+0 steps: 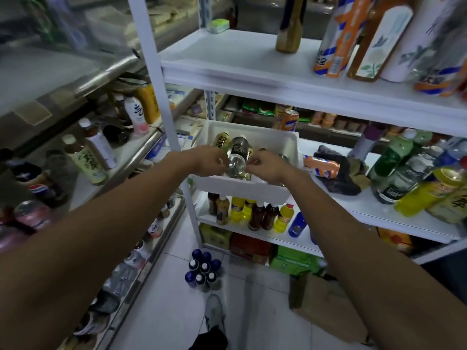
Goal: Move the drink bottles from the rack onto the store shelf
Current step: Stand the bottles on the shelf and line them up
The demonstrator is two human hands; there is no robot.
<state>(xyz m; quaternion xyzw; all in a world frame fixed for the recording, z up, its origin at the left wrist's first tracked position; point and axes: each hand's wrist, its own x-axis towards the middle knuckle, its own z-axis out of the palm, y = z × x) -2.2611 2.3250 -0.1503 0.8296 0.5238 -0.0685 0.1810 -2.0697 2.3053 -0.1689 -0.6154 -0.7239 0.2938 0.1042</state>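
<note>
A white plastic bin sits at the left end of the white store shelf, with several drink bottles lying in it. On top lies a clear bottle with a black label. My left hand grips its lower end from the left with curled fingers. From the right, my right hand holds the same end, fingers also curled. A yellow-labelled tea bottle lies beside it in the bin. My hands hide the other bottles in the bin.
A metal rack on the left carries tea, cola and milk bottles. The white shelf holds an orange can, a dark cloth and green, clear and yellow bottles on the right. Blue-capped bottles and a cardboard box stand on the tiled floor.
</note>
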